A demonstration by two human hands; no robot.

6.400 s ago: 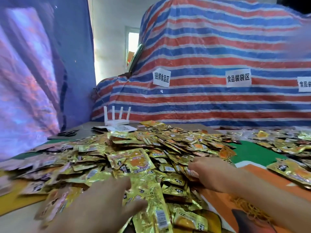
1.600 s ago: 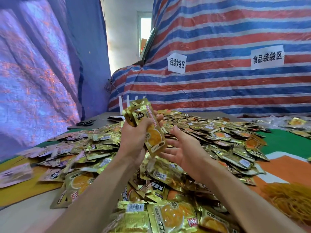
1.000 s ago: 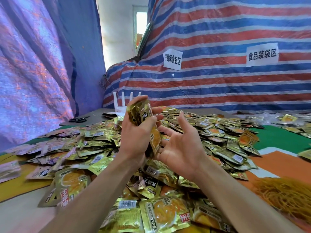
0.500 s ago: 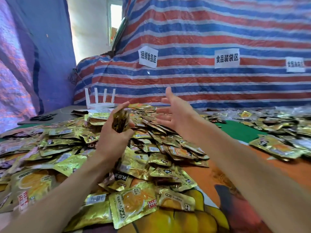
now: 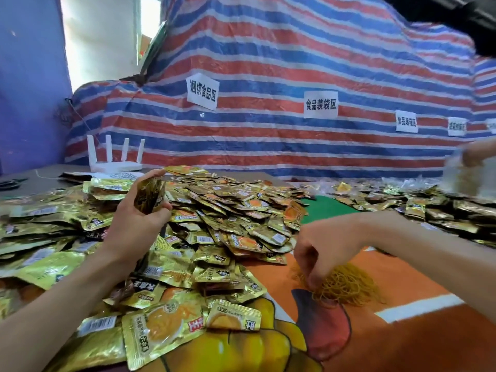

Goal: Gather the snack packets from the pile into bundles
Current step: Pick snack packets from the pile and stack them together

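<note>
Far left, back of the desk (image 5: pixel 45 174): a white router (image 5: pixel 114 162) with four upright aerials stood just before the striped tarp (image 5: pixel 268 63).

The left grip (image 5: pixel 137 218) was raised above the heap, its thumb and fingers curled round a small stack of packets (image 5: pixel 149 194). It held the stack on edge and clear of the rest.

Under and around it lay the pile (image 5: pixel 228 210) of gold snack packets, loose and overlapping. It covered the left and middle of the desk. A few at the near edge lay face up and showed an orange picture.

Two paper labels (image 5: pixel 202 91) with printed characters were stuck to the tarp above the pile.

Right of the pile, a bare orange cover (image 5: pixel 416 331) showed. The right grip (image 5: pixel 324 248) hung over it with its fingers pointing down, the tips pinched into a tangle of yellow rubber bands (image 5: pixel 346 285) lying just beside the packets.

Further right, beyond a green patch, a second pile (image 5: pixel 442 208) of packets ran to the edge.

Far right edge: another person's hand (image 5: pixel 480 151) was too blurred to tell what it held.
</note>
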